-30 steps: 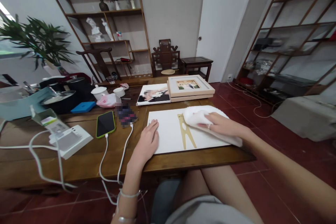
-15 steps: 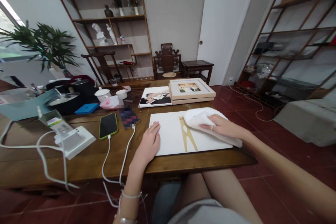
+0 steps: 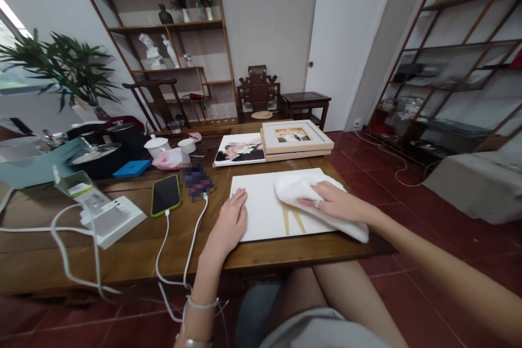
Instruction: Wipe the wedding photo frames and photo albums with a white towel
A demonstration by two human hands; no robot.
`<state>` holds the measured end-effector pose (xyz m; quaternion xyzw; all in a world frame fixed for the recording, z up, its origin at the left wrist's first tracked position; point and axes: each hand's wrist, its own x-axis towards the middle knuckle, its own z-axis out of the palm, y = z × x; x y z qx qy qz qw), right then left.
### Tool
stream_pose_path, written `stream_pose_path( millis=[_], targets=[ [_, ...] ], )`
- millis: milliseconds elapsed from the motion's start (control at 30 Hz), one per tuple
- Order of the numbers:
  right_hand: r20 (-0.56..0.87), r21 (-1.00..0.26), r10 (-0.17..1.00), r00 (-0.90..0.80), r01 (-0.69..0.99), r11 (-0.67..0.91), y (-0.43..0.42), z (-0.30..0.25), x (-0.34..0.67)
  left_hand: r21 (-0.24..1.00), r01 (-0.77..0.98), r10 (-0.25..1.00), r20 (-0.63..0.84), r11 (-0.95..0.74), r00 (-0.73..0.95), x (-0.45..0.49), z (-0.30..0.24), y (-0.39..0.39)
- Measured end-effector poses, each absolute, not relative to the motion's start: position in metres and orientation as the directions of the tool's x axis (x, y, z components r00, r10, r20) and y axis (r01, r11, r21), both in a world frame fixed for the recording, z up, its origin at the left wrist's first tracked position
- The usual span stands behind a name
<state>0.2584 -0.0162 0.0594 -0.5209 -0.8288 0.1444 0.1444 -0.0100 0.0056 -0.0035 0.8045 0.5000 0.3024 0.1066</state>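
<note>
The flat white rectangular panel (image 3: 259, 212) lies under a soft white cloth (image 3: 293, 189) at its right, a tan two-legged strip (image 3: 286, 223) half hidden. How much is done or left, I can't tell. The right hand (image 3: 340, 204) clamps the cloth; the left hand (image 3: 233, 223), fingers together, lies flat on the panel's left edge, over the brown wooden table (image 3: 293, 251).

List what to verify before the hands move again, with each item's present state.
1. Left hand on the board: ok, it rests at the left edge.
2. Right hand on the cloth: ok, fingers over it.
3. Cloth within the board: not ok, a corner reaches past the near edge.
4. Tan shape fully visible: not ok, the cloth covers its upper part.
5. Frames apart from the cloth: ok, stacked beyond the board.
6. Cables free of the bracelet: cannot tell, they appear close there.
</note>
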Motion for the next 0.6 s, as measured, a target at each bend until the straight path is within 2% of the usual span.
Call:
stream_pose_path(
  millis=[133,267,367,600],
  targets=[
    [0.146,-0.409,0.874,-0.464,0.776,0.480,0.029,0.058,0.244,0.483,0.742,0.876,0.369,-0.466,0.310,-0.010,-0.004,0.007],
    [0.161,-0.355,0.882,-0.444,0.807,0.471,0.035,0.053,0.228,0.474,0.746,0.875,0.365,-0.469,0.318,-0.011,-0.004,0.007],
    [0.162,-0.303,0.851,-0.500,0.795,0.525,0.009,0.051,0.222,0.465,0.745,0.870,0.367,-0.479,0.330,-0.011,-0.005,0.008],
    [0.041,-0.346,0.747,-0.664,0.692,0.634,-0.077,0.056,0.225,0.466,0.731,0.855,0.399,-0.499,0.330,-0.010,-0.005,0.007]
  ],
)
